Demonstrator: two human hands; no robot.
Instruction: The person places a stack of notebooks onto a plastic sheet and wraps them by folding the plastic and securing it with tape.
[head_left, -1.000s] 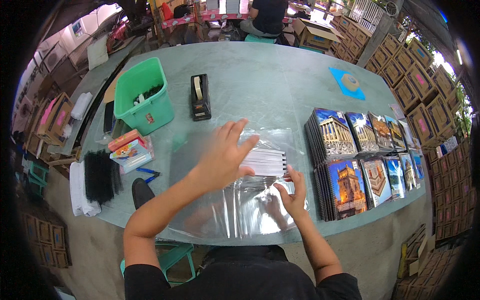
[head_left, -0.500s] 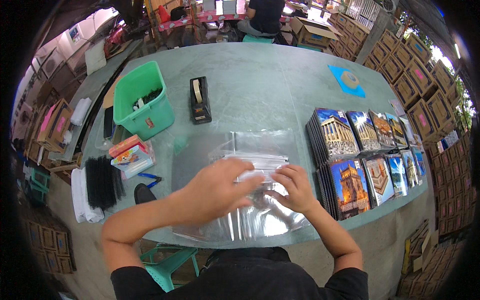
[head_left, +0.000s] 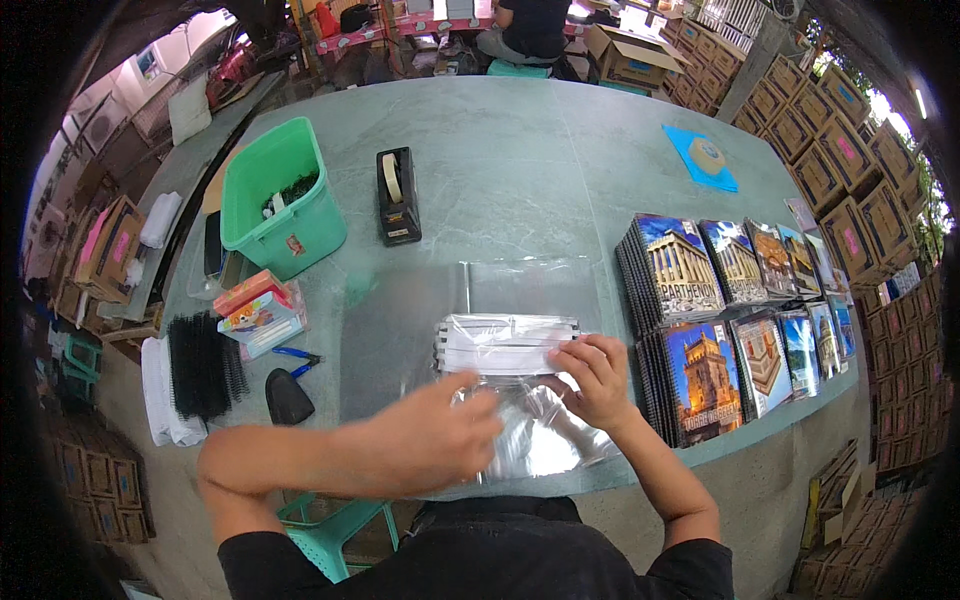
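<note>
A white, layered bundle with dark coil-like bits at its left end lies crosswise in front of me, under shiny clear plastic. More clear plastic film spreads beneath it and toward me. My right hand is at the bundle's right end, its fingers closed over the near corner with the thumb below. Nearer to me and to the left, my left hand hovers over the film, smeared by motion. Whether it pinches the plastic cannot be made out.
Stacked spiral notebooks with landmark covers stand at the right. To the left are a green bin, a tape dispenser, blue-handled pliers, a dark mouse-shaped object and black coils. A tape roll lies far right.
My left hand has moved from over the bundle toward me, uncovering the white bundle and its left end. My right hand stays at the right end.
</note>
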